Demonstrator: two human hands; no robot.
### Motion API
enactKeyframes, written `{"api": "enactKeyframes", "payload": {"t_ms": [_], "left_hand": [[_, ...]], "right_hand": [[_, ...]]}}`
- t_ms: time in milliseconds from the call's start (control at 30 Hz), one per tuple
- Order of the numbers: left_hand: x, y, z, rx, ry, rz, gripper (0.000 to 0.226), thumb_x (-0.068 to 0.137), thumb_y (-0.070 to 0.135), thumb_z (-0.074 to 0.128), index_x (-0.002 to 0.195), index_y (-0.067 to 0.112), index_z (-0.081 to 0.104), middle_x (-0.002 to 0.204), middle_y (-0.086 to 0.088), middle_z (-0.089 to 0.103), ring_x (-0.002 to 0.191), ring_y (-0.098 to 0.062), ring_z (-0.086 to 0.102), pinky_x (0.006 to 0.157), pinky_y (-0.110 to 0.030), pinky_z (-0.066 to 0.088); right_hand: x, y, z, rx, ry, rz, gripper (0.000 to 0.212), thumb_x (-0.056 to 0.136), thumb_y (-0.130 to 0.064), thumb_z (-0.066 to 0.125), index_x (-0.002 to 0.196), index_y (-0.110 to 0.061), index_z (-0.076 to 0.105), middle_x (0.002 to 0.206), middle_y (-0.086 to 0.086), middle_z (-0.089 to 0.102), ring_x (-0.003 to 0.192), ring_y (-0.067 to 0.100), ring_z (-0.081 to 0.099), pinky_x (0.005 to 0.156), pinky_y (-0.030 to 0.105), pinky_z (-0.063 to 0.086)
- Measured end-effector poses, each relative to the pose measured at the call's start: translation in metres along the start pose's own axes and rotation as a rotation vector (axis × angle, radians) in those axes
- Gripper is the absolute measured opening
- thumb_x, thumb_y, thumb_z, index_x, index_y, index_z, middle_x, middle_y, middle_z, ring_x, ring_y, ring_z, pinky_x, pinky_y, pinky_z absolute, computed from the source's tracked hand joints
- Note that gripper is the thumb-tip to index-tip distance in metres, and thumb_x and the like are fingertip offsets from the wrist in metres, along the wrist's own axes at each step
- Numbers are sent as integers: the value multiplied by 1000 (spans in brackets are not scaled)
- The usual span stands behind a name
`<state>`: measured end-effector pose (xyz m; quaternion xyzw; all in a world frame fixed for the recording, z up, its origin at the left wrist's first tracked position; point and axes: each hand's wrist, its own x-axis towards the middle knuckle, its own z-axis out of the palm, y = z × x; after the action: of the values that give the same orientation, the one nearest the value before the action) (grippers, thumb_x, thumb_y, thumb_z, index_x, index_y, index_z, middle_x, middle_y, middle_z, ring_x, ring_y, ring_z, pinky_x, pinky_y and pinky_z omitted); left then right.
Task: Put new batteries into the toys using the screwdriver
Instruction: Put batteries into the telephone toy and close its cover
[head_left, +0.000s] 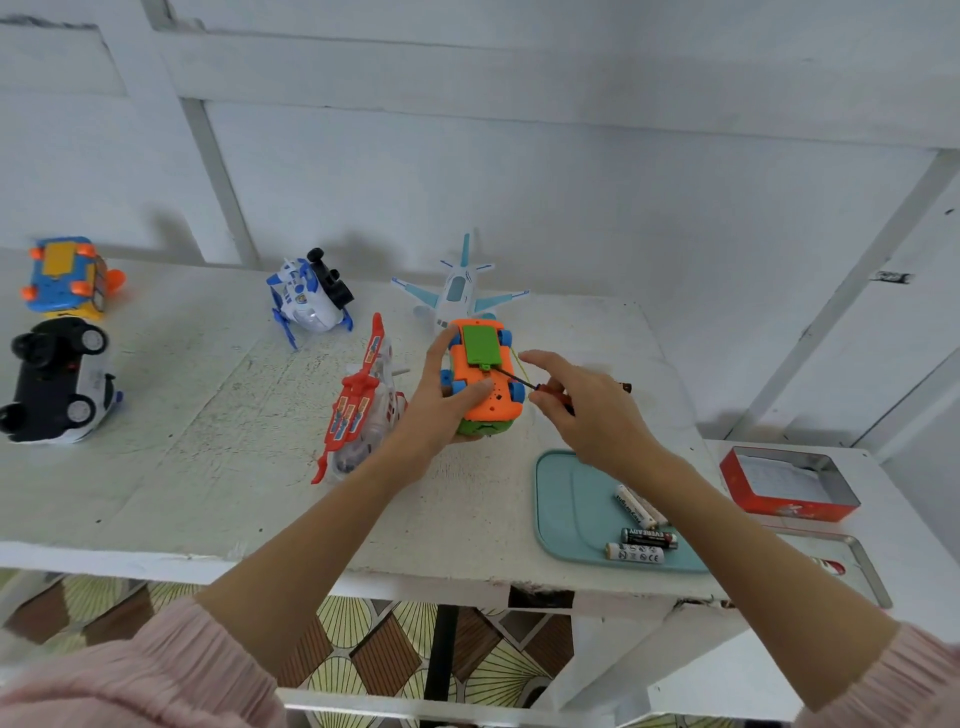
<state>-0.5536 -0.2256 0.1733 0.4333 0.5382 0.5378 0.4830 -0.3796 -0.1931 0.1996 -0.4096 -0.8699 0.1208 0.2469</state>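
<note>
Now my left hand holds the orange car belly-up, and my right hand pinches the screwdriver, tip pointing left at its green lid.

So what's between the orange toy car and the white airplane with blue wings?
Nothing. In the head view the upside-down orange toy car sits right in front of the white airplane with blue wings, hiding its nose; no other object lies between them.
</note>
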Motion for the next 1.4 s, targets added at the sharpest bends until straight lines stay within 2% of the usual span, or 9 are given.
{"api": "enactKeyframes", "payload": {"t_ms": [333,533,667,867,967,1033,1100,1267,1400], "left_hand": [[3,11,-11,280,-97,99,62,92,11,58,132,44,24,119,6,45,84,-3,57,58,-14,53],[12,18,-20,405,-30,181,73,88,16,64,142,41,23,125,-2,50,103,-22,62,86,-41,56],[15,25,-20,416,22,308,66,89,-7,56,139,25,27,107,6,57,76,7,63,63,-9,50],[19,35,-21,504,74,385,68,91,-4,54,146,18,22,107,7,48,83,19,54,66,-5,47],[24,33,-22,597,116,366,72,90,11,60,149,25,20,121,-11,47,101,-15,52,82,-19,47],[27,30,-23,629,140,341,74,88,21,63,148,27,22,126,-24,45,102,-30,51,89,-27,46],[28,29,-23,635,108,351,74,87,21,62,148,29,21,124,-23,47,99,-29,51,83,-31,44],[32,26,-28,617,75,346,77,77,44,58,143,47,18,113,-22,52,93,-32,57,83,-40,53],[34,25,-21,602,46,342,75,78,38,60,142,48,21,116,-18,48,95,-30,56,90,-48,51]], "right_hand": [[14,4,-4,21,-57,-24,37,98,-15,40,131,-25,50,84,6,60,72,16,48,63,30,38],[4,3,-12,133,3,6,35,94,-8,45,122,-24,59,59,-15,44,54,0,45,50,17,30],[-15,17,-9,109,-101,67,32,95,-13,46,120,-27,60,54,-14,46,46,6,38,51,23,31],[-21,11,18,-32,-444,68,33,98,-20,38,124,-31,54,67,-13,51,51,1,39,53,20,32],[-12,5,35,-51,-528,68,36,99,-19,35,129,-31,51,80,-3,59,53,2,40,55,22,34],[-7,2,36,-59,-580,75,39,99,-19,35,134,-32,45,69,-13,50,53,4,39,54,19,33],[-4,1,28,-60,-610,74,43,99,-19,38,139,-35,38,62,-18,36,57,7,43,59,22,36],[-2,13,-12,-155,-673,135,32,95,-25,50,127,-28,51,67,-20,44,64,4,52,71,24,42],[0,24,-43,-92,-465,165,13,90,-20,55,98,-19,66,63,-16,54,62,5,53,77,31,48]]}}
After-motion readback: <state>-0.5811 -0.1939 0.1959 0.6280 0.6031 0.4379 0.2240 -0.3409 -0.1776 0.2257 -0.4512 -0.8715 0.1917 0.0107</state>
